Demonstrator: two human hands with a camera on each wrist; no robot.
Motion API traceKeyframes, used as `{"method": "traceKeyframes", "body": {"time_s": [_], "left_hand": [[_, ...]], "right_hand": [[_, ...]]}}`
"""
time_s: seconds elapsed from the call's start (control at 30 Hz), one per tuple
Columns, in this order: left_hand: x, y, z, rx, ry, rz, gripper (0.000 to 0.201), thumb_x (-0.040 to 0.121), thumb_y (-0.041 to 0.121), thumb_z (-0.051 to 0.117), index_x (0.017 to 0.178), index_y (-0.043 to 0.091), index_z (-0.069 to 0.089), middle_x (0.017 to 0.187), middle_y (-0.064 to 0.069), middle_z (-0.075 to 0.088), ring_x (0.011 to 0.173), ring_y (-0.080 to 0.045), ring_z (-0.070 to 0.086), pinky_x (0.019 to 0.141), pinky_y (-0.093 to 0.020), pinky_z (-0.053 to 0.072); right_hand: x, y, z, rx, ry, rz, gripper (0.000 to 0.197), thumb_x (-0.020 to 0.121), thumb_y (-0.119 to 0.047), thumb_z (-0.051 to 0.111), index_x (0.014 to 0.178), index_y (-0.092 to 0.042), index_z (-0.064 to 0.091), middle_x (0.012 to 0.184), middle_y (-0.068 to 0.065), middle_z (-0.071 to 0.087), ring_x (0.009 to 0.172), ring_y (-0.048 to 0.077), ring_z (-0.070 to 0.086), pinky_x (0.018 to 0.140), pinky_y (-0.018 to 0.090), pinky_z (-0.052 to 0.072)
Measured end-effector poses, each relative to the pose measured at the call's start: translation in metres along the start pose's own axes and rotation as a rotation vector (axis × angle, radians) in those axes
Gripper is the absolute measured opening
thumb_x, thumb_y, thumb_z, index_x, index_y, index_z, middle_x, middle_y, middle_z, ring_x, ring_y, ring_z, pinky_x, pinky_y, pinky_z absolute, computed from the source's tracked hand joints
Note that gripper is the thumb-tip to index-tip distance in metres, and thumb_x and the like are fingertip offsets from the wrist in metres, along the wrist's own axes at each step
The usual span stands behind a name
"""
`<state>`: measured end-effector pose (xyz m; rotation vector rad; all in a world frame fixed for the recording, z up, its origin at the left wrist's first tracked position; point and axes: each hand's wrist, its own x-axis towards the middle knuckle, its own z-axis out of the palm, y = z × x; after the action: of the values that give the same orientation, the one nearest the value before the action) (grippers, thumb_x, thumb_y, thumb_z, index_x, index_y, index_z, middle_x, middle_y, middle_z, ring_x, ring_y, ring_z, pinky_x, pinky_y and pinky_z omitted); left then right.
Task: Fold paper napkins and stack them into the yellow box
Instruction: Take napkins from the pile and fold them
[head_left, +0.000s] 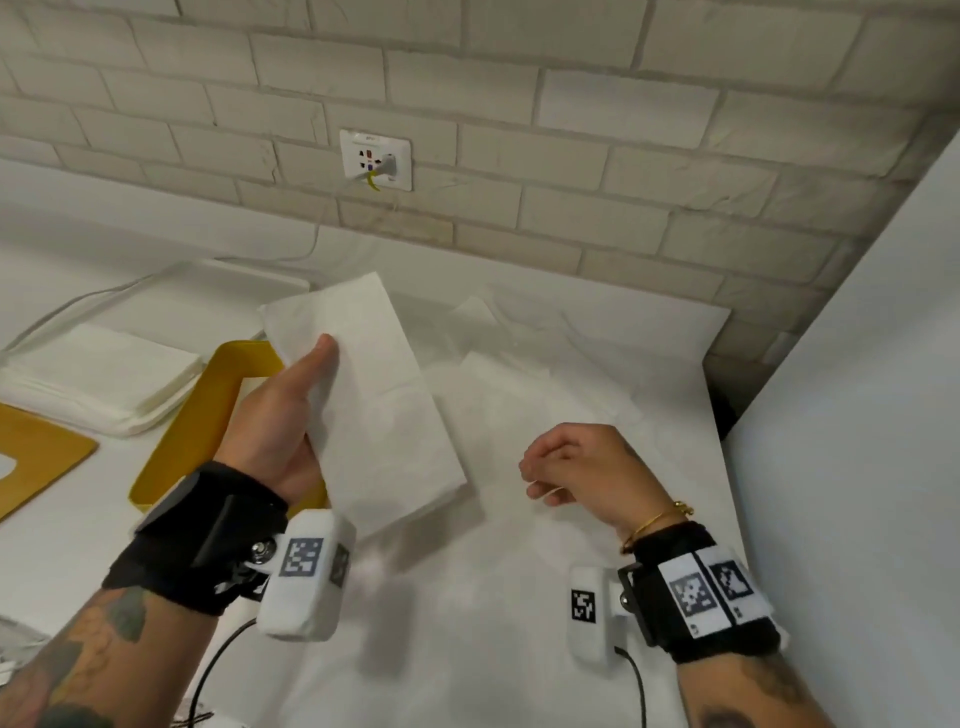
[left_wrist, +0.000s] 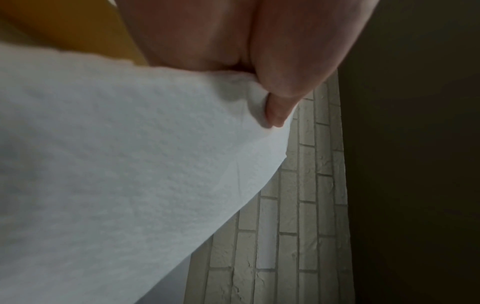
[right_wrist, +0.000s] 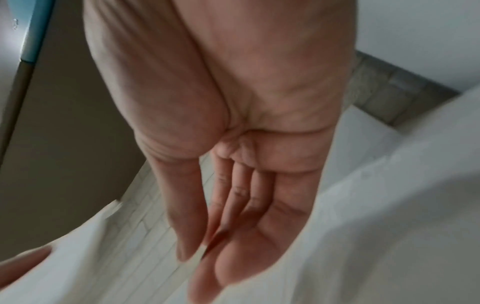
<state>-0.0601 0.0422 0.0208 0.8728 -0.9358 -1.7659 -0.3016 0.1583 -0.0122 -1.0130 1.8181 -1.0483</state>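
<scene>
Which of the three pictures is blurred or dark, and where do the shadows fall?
Head view: evenly lit and mostly sharp, brick lines bent by the wide lens; the napkin in the left hand casts a soft shadow on the table. Left wrist view: dim, dark at the right edge. Right wrist view: motion blur over the right hand.

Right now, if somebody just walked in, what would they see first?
First, the big white napkin in the middle, folded into a long strip and held up off the table in the left hand. Just behind that hand sits the yellow box, with a stack of napkins to its left. The right hand is loosely curled, holding nothing, over the white table.
</scene>
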Motion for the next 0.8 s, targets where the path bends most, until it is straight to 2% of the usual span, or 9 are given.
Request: {"method": "traceKeyframes", "body": {"time_s": [0.1,0.17,0.27,0.37,0.43,0.5,0.57,0.67,0.8], "left_hand": [[-0.005,-0.003,-0.004,0.024,-0.009,-0.011,0.042,0.104,0.033,0.051,0.082,0.021,0.085,0.1,-0.003,0.079,0.088,-0.016,0.077,0.066,-0.029,0.062],[-0.009,-0.005,-0.003,0.04,-0.011,-0.002,0.045,0.104,0.032,0.051,0.076,0.026,0.084,0.1,-0.002,0.079,0.089,-0.016,0.077,0.076,-0.035,0.059],[-0.014,-0.005,-0.001,0.073,-0.012,0.001,0.043,0.104,0.031,0.05,0.078,0.026,0.084,0.098,0.0,0.079,0.091,-0.017,0.076,0.082,-0.038,0.054],[-0.019,-0.004,0.001,0.08,0.005,0.009,0.026,0.104,0.031,0.052,0.099,0.02,0.075,0.098,-0.002,0.079,0.09,-0.018,0.077,0.085,-0.04,0.053],[-0.02,-0.004,0.001,0.084,0.007,0.016,0.023,0.104,0.031,0.052,0.103,0.019,0.071,0.097,-0.002,0.079,0.087,-0.017,0.077,0.085,-0.041,0.053],[-0.022,-0.003,0.002,0.096,0.006,0.016,0.024,0.104,0.031,0.051,0.103,0.019,0.071,0.095,-0.002,0.079,0.085,-0.016,0.077,0.083,-0.039,0.053],[-0.023,-0.002,0.0,0.102,0.012,0.007,0.025,0.104,0.032,0.051,0.105,0.018,0.071,0.096,-0.002,0.079,0.086,-0.017,0.077,0.081,-0.038,0.052],[-0.025,-0.001,-0.007,0.102,0.036,-0.01,0.028,0.104,0.033,0.051,0.109,0.015,0.071,0.098,-0.003,0.079,0.089,-0.017,0.076,0.082,-0.037,0.053],[-0.027,-0.002,-0.013,0.096,0.07,-0.023,0.028,0.102,0.034,0.054,0.109,0.014,0.072,0.102,-0.005,0.078,0.093,-0.019,0.076,0.086,-0.039,0.053]], "right_hand": [[0.024,-0.001,-0.018,-0.069,0.191,0.043,0.014,0.088,-0.02,0.077,0.093,-0.008,0.074,0.086,0.009,0.077,0.069,0.016,0.073,0.06,0.025,0.056],[0.039,0.003,-0.016,-0.152,0.206,0.106,0.025,0.088,-0.032,0.077,0.095,-0.008,0.072,0.084,0.007,0.076,0.064,0.015,0.07,0.053,0.021,0.052],[0.053,0.011,-0.004,-0.246,0.184,0.194,0.043,0.083,-0.046,0.079,0.094,-0.005,0.071,0.078,0.006,0.072,0.061,0.017,0.064,0.056,0.025,0.052],[0.064,0.017,0.008,-0.286,0.183,0.212,0.052,0.074,-0.054,0.082,0.095,-0.008,0.068,0.091,0.006,0.07,0.082,0.023,0.067,0.075,0.03,0.056],[0.066,0.016,0.016,-0.273,0.172,0.181,0.045,0.075,-0.047,0.084,0.101,-0.015,0.066,0.105,0.002,0.066,0.1,0.023,0.065,0.091,0.033,0.054],[0.068,0.014,0.021,-0.212,0.154,0.138,0.035,0.078,-0.036,0.085,0.101,-0.019,0.064,0.107,0.002,0.065,0.104,0.023,0.064,0.094,0.034,0.052],[0.066,0.01,0.022,-0.123,0.123,0.074,0.024,0.081,-0.027,0.083,0.096,-0.018,0.067,0.098,0.001,0.065,0.096,0.023,0.065,0.086,0.032,0.051],[0.057,0.001,0.009,0.194,0.08,0.02,0.012,0.085,-0.013,0.078,0.089,-0.016,0.066,0.09,0.006,0.068,0.088,0.029,0.071,0.079,0.038,0.058],[0.046,-0.004,-0.028,0.425,0.12,0.014,0.012,0.091,-0.002,0.069,0.098,-0.011,0.065,0.092,0.007,0.074,0.076,0.022,0.073,0.069,0.037,0.06]]}}
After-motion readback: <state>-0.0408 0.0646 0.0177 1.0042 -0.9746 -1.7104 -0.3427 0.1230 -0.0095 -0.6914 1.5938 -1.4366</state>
